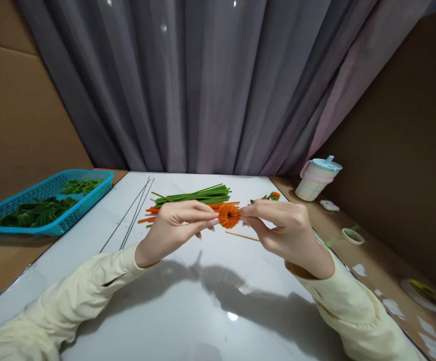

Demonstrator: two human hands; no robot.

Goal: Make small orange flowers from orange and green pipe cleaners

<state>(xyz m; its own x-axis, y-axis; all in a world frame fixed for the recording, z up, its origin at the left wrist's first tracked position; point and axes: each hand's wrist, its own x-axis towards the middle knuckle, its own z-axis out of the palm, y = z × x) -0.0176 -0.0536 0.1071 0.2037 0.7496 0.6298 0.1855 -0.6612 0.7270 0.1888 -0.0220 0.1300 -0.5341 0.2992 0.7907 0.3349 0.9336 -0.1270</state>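
Between my two hands, a round, ribbed orange pipe-cleaner flower [228, 215] with a dark green centre is held up above the white table. My left hand [183, 223] pinches its left edge with thumb and fingertips. On the opposite edge, my right hand [278, 220] pinches in the same way. Behind the hands lie a bundle of green pipe cleaners [199, 194] and, partly hidden by my left hand, some orange pipe cleaners [154, 210]. A thin tan stick [243, 235] rests on the table below the flower, its right end hidden by my right hand.
Left stands a blue basket [58, 228] holding green looped pieces [33, 213]. Several thin dark wires [135, 213] lie nearby. Small green and orange pieces [272, 196] are behind my right hand. At right are a lidded cup [315, 180], tape rolls [352, 236] and paper scraps [393, 308].
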